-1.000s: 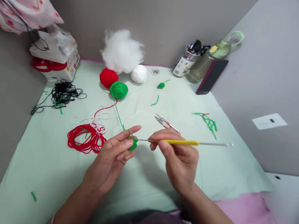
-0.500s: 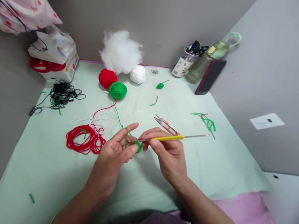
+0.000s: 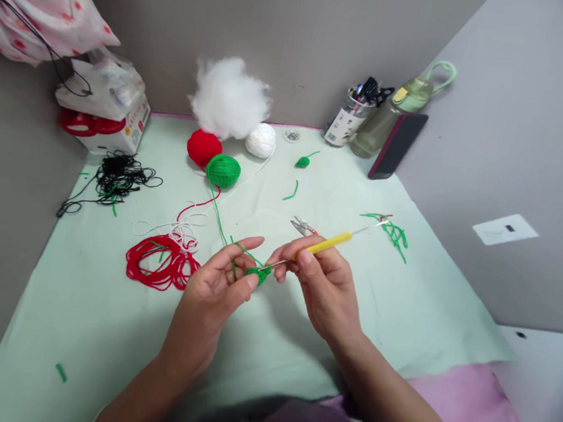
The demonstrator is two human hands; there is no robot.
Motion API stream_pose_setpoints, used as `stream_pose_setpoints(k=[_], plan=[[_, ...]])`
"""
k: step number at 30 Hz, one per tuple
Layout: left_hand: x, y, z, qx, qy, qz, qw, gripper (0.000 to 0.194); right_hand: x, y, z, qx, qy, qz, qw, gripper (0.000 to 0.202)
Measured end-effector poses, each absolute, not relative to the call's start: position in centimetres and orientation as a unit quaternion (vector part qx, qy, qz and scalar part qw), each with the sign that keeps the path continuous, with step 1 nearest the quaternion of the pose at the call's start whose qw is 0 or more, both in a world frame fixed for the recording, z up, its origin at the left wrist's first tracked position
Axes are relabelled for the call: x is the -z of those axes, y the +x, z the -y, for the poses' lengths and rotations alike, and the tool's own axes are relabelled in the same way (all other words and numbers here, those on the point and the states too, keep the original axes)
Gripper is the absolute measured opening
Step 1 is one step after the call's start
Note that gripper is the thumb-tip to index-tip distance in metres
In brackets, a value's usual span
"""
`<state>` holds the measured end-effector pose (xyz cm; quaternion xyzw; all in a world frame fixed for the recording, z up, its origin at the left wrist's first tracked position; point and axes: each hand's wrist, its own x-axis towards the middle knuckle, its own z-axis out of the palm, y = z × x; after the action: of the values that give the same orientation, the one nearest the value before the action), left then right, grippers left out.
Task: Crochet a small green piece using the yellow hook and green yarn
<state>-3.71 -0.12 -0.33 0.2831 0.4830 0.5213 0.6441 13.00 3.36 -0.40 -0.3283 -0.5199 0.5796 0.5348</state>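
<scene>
My left hand [image 3: 216, 281] pinches a small green crocheted piece [image 3: 261, 274] between thumb and fingers, with green yarn looped over its raised index finger. That strand runs back to the green yarn ball [image 3: 223, 171]. A crochet hook with a yellow handle [image 3: 329, 243] is gripped in my right hand [image 3: 326, 286], its metal tip at the green piece. Thread snips [image 3: 302, 227] lie just behind my right hand, which partly hides them. A red yarn coil [image 3: 160, 262] rests left of my left hand, with loose white yarn [image 3: 186, 231] beside it.
Behind are a red ball [image 3: 204, 148], a white ball [image 3: 261, 140] and white stuffing [image 3: 230, 98]. Black yarn [image 3: 119, 177] lies at left near a box [image 3: 137, 122]. A pen cup [image 3: 345, 122], bottle [image 3: 370, 130] and phone [image 3: 399, 146] stand back right; green scraps [image 3: 394, 233] lie at right.
The hook has tilted more steeply, its handle end raised, and its tip has drawn back to the right. My right hand has shifted slightly right and covers more of the snips.
</scene>
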Motion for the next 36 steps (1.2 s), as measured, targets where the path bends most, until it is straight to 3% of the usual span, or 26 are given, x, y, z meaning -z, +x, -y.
stream_pose_setpoints(k=[7,13,19,22,25,28,32,36], plan=[[0.7,-3.7,0.2,-0.54,0.329,-0.526,0.569,0.037,0.2,13.2,-2.3,-0.321,-0.312,0.724,0.525,0.019],[0.5,-3.8,0.1,-0.542,0.343,-0.523,0.562,0.035,0.3,13.0,-2.3,-0.334,-0.331,0.709,0.526,0.019],[0.5,-3.6,0.0,-0.543,0.335,-0.542,0.547,0.037,0.2,12.9,-2.4,-0.203,-0.296,0.788,0.499,0.019],[0.3,-3.5,0.2,-0.546,0.308,-0.53,0.572,0.041,0.4,13.0,-2.1,-0.142,-0.304,0.815,0.472,0.019],[0.0,-3.5,0.1,-0.53,0.224,-0.469,0.669,0.049,0.5,13.1,-1.8,-0.073,-0.304,0.849,0.427,0.022],[-0.3,-3.9,-0.2,-0.502,0.153,-0.411,0.745,0.052,0.4,13.2,-2.0,-0.166,-0.314,0.802,0.481,0.025],[-0.3,-4.2,-0.3,-0.525,0.168,-0.419,0.722,0.048,0.1,13.0,-2.7,-0.4,-0.336,0.638,0.566,0.019],[0.2,-3.6,-0.2,-0.534,0.231,-0.451,0.677,0.043,0.2,12.5,-3.0,-0.411,-0.345,0.652,0.535,0.016]])
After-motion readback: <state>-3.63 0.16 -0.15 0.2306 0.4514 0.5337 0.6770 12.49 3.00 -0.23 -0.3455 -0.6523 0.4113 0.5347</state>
